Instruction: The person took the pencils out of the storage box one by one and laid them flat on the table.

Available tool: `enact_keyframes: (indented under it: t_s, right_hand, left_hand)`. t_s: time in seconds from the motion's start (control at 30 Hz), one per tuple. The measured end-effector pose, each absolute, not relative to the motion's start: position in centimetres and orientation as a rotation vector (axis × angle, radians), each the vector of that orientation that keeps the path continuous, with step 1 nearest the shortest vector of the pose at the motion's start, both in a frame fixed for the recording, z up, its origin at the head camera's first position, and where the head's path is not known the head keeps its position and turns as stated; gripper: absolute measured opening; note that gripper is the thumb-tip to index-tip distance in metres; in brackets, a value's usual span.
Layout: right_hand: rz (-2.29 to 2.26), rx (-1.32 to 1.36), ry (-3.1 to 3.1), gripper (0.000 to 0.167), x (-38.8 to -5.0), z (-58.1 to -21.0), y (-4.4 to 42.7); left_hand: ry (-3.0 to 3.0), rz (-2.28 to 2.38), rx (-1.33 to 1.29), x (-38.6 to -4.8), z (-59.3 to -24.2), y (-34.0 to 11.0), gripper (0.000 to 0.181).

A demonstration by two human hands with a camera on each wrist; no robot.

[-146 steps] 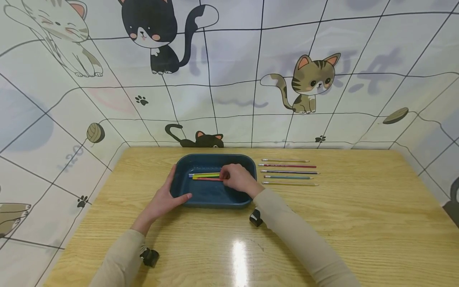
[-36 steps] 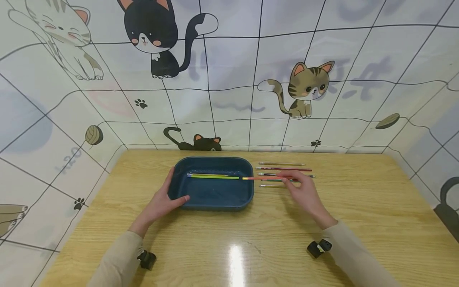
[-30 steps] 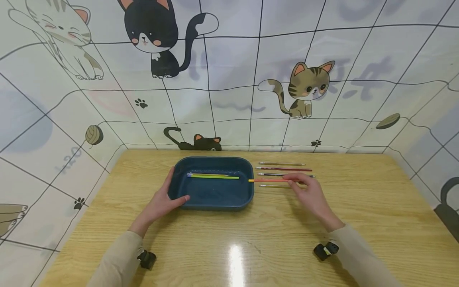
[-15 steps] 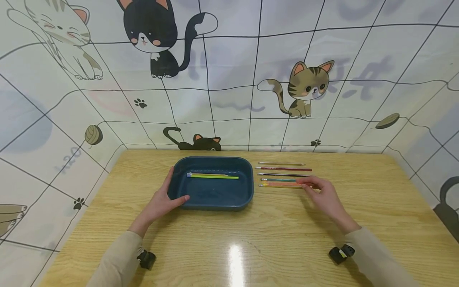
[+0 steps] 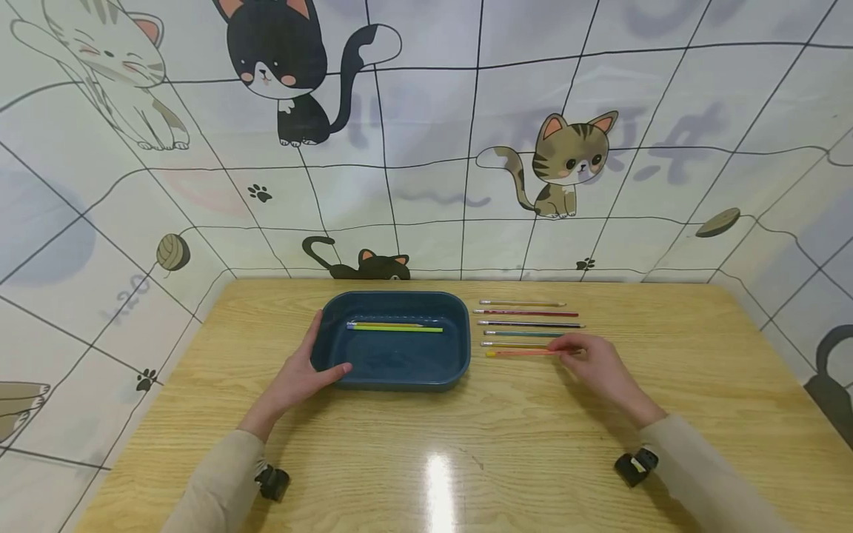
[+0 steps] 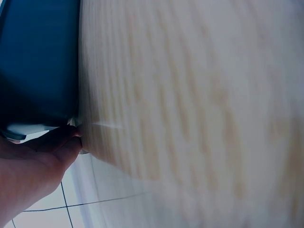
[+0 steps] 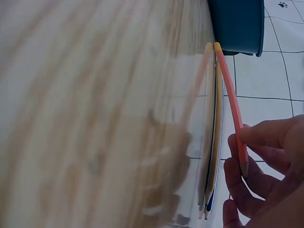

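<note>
My left hand (image 5: 300, 374) holds the left end of a dark blue tray (image 5: 393, 383), thumb over its near rim and fingers along the outer side. Inside the tray lie a yellow-green pencil (image 5: 409, 329) and a thinner brownish-yellow pencil (image 5: 389, 324), side by side. To the tray's right, my right hand (image 5: 600, 366) pinches a pink pencil (image 5: 523, 353) near its sharpened end. In the right wrist view the pink pencil (image 7: 229, 90) slants, its yellow end low at the table and its point raised between thumb and fingers.
Several pencils lie in a parallel row right of the tray, among them a red pencil (image 5: 529, 313), a black pencil (image 5: 529, 323) and a green pencil (image 5: 523, 334). A cat-patterned cloth wall (image 5: 433, 192) rises behind the wooden table (image 5: 373, 459).
My right hand has carried the pink pencil out of the tray and rightward, then toward me to the front of the row. My left hand has stayed at the tray.
</note>
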State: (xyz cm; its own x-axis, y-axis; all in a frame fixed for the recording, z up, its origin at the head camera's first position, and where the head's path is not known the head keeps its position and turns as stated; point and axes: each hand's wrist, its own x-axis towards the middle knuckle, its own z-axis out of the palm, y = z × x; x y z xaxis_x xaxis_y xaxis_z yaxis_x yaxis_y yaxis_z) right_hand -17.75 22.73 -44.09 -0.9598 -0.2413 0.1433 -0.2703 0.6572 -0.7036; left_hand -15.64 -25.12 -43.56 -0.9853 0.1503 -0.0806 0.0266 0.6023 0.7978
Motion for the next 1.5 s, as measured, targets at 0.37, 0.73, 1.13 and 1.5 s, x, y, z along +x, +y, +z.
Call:
enact_keyframes:
  t_s: [0.37, 0.73, 1.13, 1.5]
  right_hand:
    - [0.989, 0.558, -2.879, 0.011, -18.3, -44.0, 22.9]
    - [0.922, 0.636, -2.933, 0.012, -18.9, -44.1, 23.0]
    - [0.974, 0.600, -2.946, 0.010, -19.1, -44.2, 23.1]
    - [1.101, 0.542, -2.928, 0.004, -18.9, -43.6, 23.1]
  left_hand:
    - [2.682, 1.346, 0.147, -15.7, -43.6, -25.1, 0.107]
    - [2.681, 1.345, 0.155, -15.7, -43.8, -25.2, 0.106]
    - [2.685, 1.342, 0.159, -15.6, -43.8, -25.2, 0.106]
    - [2.703, 1.307, 0.147, -15.8, -43.7, -25.2, 0.106]
